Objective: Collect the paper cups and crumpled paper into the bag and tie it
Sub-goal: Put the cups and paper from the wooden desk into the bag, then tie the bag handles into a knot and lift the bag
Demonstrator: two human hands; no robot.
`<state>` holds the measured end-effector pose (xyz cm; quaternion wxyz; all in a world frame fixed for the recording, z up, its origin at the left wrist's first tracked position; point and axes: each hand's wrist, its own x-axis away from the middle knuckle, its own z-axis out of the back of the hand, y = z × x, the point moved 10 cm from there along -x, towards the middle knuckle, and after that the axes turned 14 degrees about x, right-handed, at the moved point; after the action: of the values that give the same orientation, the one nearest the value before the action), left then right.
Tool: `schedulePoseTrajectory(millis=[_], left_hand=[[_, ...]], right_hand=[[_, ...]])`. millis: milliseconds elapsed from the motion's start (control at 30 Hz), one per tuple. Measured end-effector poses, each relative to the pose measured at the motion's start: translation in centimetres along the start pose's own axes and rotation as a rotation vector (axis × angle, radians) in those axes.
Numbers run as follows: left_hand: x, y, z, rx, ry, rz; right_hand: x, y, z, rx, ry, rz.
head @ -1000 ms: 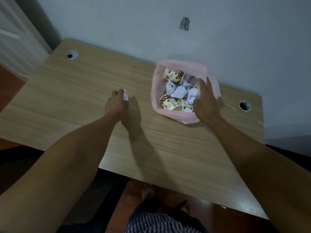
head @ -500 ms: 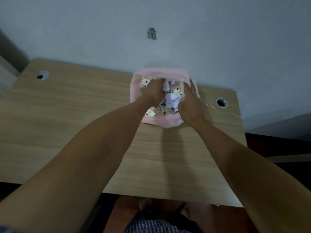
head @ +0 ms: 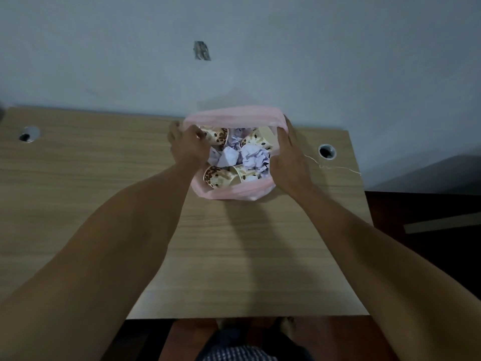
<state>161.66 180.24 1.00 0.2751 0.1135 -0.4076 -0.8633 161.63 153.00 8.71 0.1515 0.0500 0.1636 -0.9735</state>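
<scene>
A pink plastic bag (head: pixel 234 193) stands open at the far side of the wooden table (head: pixel 234 256), against the wall. Inside lie several paper cups (head: pixel 217 175) printed with brown spots, and crumpled white paper (head: pixel 253 157). My left hand (head: pixel 188 147) grips the bag's left rim, fingers curled over the edge. My right hand (head: pixel 289 157) holds the right rim, fingers laid along the plastic. No loose cups or paper show on the tabletop.
Two round cable holes sit in the table, one far left (head: pixel 29 134) and one right (head: pixel 327 151). A thin pale string (head: pixel 335 167) lies by the right hole. The grey wall (head: pixel 234 61) rises right behind the bag.
A second ago my left hand held a piece of paper on the table left of the bag. It went into the bag, then moved out to the left rim. My right hand stayed on the right rim.
</scene>
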Motion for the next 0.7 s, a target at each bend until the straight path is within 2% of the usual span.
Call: schedulePoseTrajectory(millis=[100,233,433,533,700], left_hand=[[-0.2,-2.6,-0.4,0.103,-0.075,0.119],[0.7,-2.8,-0.1,0.276,-0.074,0.069],[0.2,0.3,1.3,0.188,-0.084,-0.145],[0.1,3.4,2.9,0.105,-0.075,-0.279],[-0.3,9.2,6.4,0.064,-0.037,-0.302]], right_hand=[[-0.1,0.9,0.5,-0.003,0.027,-0.026],[-0.2,1.9,0.8,0.013,0.042,-0.040],[-1.3,3.3,1.4,0.030,0.033,-0.055],[-2.4,4.0,2.9,0.124,0.008,-0.066],[-4.4,7.1,8.5,0.216,0.028,-0.212]])
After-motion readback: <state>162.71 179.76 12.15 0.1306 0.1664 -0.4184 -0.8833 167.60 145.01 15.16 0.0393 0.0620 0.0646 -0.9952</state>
